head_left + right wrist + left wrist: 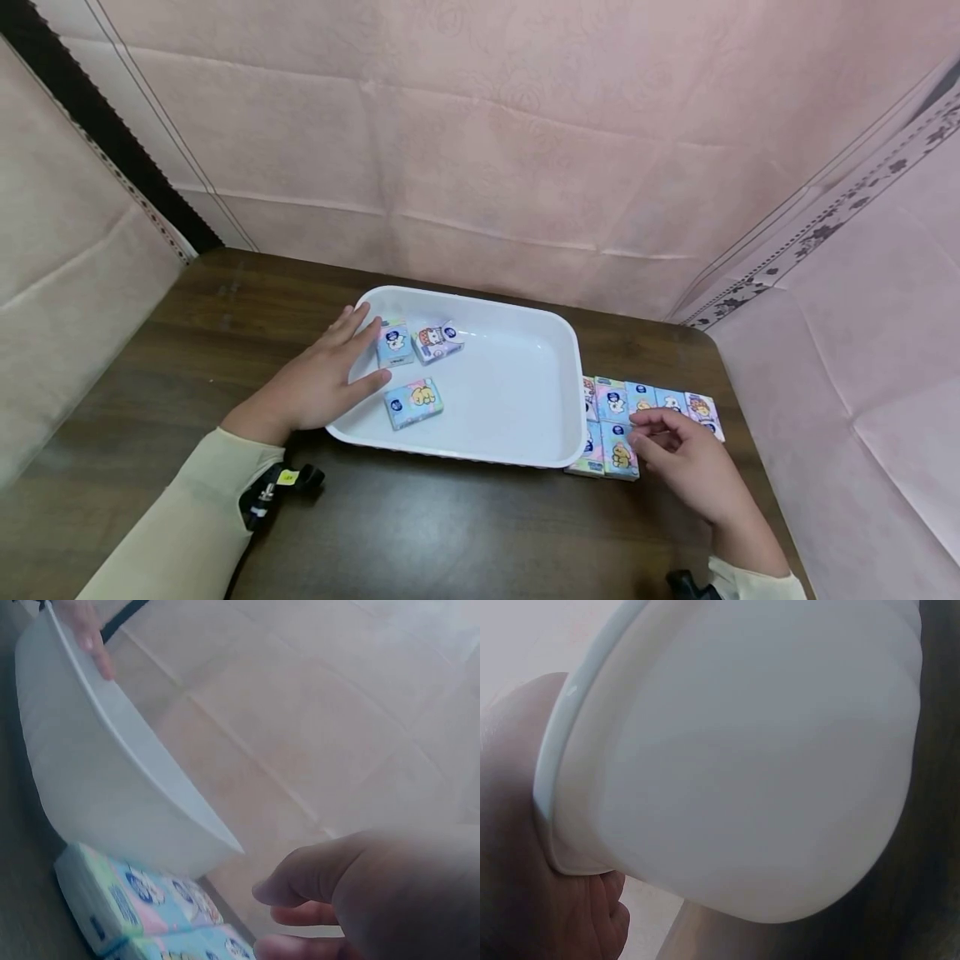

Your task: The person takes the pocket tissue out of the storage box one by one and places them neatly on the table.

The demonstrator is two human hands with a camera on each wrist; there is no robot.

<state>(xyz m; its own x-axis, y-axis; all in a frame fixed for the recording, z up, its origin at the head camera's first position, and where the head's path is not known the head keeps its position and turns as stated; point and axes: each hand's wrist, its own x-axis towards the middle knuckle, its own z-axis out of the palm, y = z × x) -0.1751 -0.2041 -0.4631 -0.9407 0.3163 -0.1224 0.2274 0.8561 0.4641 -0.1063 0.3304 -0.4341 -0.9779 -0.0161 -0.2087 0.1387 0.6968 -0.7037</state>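
My left hand (318,379) lies over the left rim of a white plastic tray (510,392), fingers stretched out and thumb spread inside. In the left wrist view the tray's outer wall (757,765) fills most of the picture, with the palm right at the rim. Three small cartoon-print tissue packs lie in the tray's left part: a blue one (393,346), a purple one (438,342) and a pastel one (414,404). To the right, my right hand (693,458) hovers over more tissue packs (619,450), its fingers loosely bent around nothing.
The packs at the right lie side by side in two rows against the tray's right wall, partly hidden by the rim and my hand. A brown wooden table (420,533) carries everything. Pale pink cloth (480,150) hangs behind and at both sides.
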